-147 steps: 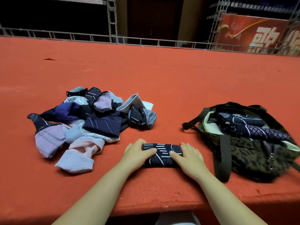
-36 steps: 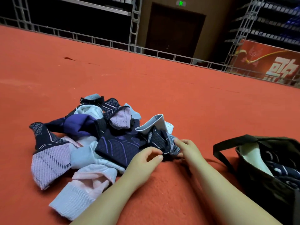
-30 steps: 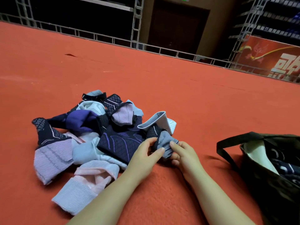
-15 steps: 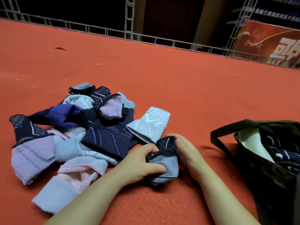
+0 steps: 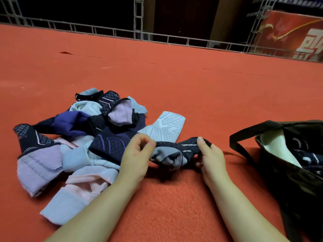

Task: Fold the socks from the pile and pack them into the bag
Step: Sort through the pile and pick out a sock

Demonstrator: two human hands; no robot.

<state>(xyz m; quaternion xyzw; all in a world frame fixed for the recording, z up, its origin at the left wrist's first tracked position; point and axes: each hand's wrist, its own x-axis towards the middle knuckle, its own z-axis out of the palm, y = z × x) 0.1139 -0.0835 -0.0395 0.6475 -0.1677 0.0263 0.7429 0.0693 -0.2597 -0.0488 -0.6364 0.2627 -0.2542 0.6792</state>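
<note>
A dark sock (image 5: 176, 152) with a grey striped part is stretched between both hands just above the red carpet (image 5: 174, 81), in front of the pile (image 5: 83, 137) and to the left of the bag (image 5: 297, 172); the left hand (image 5: 138, 154) pinches its left end between thumb and curled fingers, and the right hand (image 5: 209, 154) grips its right end, thumb on top, fingers curled under. The sock's middle sags in a bunch between them. Just behind it lies a pale blue sock (image 5: 166, 127) with a white grid pattern, at the pile's right edge; the pile itself mixes navy, purple, lilac, pink and light blue socks, loosely heaped. The bag stands open at the right edge of view, its dark strap (image 5: 244, 135) looped toward the hands; dark patterned socks (image 5: 307, 154) and a pale lining (image 5: 279, 147) show inside. A metal rail (image 5: 104, 31) borders the carpet's far edge; a red banner (image 5: 297, 35) stands beyond it at the right.
</note>
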